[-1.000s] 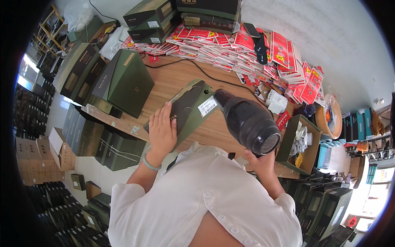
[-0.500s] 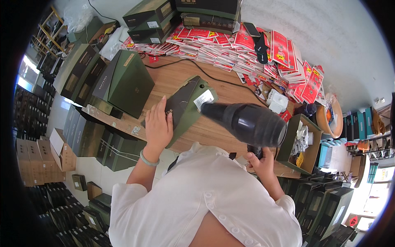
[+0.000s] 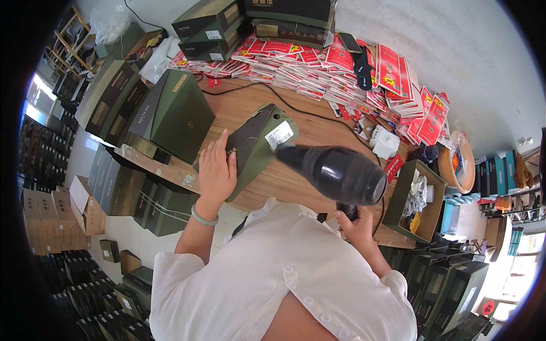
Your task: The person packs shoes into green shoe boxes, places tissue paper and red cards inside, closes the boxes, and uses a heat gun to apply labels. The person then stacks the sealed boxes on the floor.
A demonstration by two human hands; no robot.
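My right hand [image 3: 357, 223] is wrapped round the handle of a black hair dryer [image 3: 333, 172]. Its nozzle points left, close to a white label [image 3: 279, 135] on the end of a dark green cardboard box [image 3: 250, 149]. That box sits on the wooden table in front of me, its far edge torn and a round hole near the label. My left hand [image 3: 216, 170] lies flat on the box's left part, fingers stretched out. Whether the nozzle touches the label I cannot tell.
Larger green boxes [image 3: 176, 122] stand at the table's left edge. Red and white printed packets [image 3: 307, 65] pile along the wall, with a phone [image 3: 348, 42] on top. A black cord [image 3: 301, 109] crosses the table. At right are an open box of small items [image 3: 392, 220] and a white power adapter [image 3: 384, 142].
The hair dryer has swung slightly, its rear end moving left and nearer to me, with my right hand following a little left. The left hand stays on the box, nearly unmoved.
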